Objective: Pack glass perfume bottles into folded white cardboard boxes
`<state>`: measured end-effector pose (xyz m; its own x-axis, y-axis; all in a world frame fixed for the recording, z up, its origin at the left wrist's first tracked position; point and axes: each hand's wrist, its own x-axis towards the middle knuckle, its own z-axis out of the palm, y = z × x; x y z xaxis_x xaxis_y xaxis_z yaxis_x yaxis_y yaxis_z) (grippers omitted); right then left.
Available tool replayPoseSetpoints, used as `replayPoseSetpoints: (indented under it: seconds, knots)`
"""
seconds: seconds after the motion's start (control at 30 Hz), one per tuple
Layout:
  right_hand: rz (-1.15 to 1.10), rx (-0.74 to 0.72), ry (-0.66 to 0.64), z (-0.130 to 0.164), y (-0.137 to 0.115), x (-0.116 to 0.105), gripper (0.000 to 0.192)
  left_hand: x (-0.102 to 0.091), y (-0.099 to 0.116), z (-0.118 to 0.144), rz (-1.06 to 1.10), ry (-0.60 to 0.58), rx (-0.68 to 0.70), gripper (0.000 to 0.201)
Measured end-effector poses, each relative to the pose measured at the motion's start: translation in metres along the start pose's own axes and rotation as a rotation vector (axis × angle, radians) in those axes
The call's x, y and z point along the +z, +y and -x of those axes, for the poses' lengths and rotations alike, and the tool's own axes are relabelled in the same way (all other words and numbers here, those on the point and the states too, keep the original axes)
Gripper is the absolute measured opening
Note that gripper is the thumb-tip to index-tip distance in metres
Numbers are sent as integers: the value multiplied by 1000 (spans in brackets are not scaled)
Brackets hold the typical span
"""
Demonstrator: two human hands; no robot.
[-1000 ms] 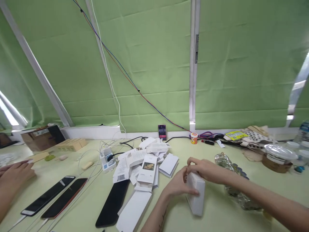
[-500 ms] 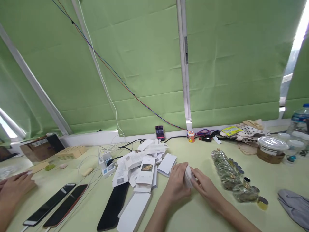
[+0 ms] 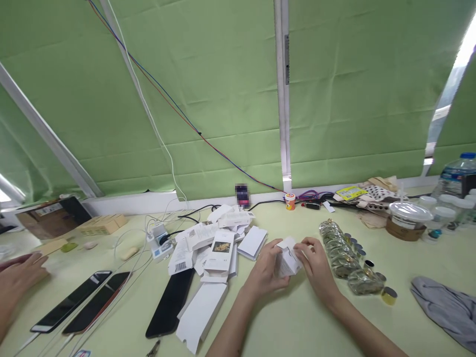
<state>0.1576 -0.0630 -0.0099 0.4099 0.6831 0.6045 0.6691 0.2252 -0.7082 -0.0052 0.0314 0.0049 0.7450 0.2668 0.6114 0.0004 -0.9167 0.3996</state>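
Your left hand [image 3: 266, 270] and right hand [image 3: 316, 265] curl their fingers around a small white box [image 3: 287, 260], held between them just above the counter [image 3: 305, 322]; its top flap seems open, though it is blurred.

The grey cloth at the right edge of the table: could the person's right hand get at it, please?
Probably yes, once freed: the right hand grips the small white box with the left hand, but bare table lies between it and the grey cloth.
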Motion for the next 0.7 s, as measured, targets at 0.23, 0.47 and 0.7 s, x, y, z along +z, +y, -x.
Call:
replayPoseSetpoints:
  seconds: [0.23,0.47,0.7]
  knots:
    - [20,-116,-84,0,-5,-7,27,-1,6,-1,-135,-12,-136,106]
    - [55,-78,-282,1,-4,-1,19,0,15,-8,-330,-220,-84,94]
    - [166,235,-190,3,20,8,24,-18,16,-8,-330,-408,-445,100]
